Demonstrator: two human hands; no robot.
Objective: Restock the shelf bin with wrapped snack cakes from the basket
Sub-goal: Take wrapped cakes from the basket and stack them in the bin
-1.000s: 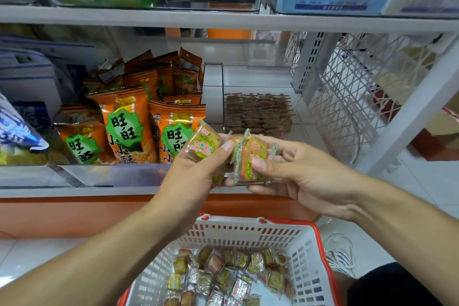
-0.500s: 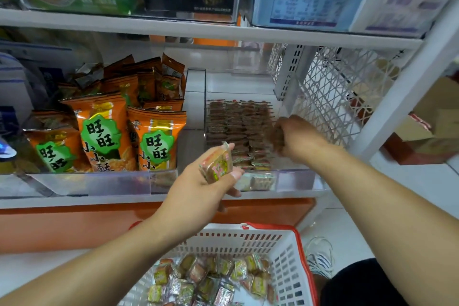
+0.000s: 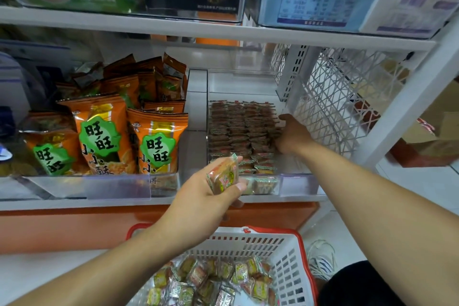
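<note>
Clearly the restocking is well underway but not finished: the clear plastic shelf bin (image 3: pixel 295 185) already carries tight rows of wrapped snack cakes (image 3: pixel 242 131) standing on edge from the back toward the front, while bare floor shows along its right side and near its front wall, and the white lattice basket (image 3: pixel 290 263) with its red rim, below the shelf, has a loose heap of cakes (image 3: pixel 211 281) left to move. The left hand (image 3: pixel 198 204) hovers in front of the bin, thumb and fingers pinching one cake (image 3: pixel 223 176), a small squarish block in glossy, crinkly film with serrated ends and a green-and-red label. The right hand (image 3: pixel 294 135) reaches deep into the bin at the right edge of the rows, its back to the camera and fingers curled toward the packs; whether it grips a cake or only presses against the stack cannot be told. To the left of the bin stand puffy orange foil snack bags (image 3: pixel 156 141) with green badges, soft and pillow-shaped against the cakes' flat, stackable form. My guess is that a fair number of trips remain, given the heap below.
</note>
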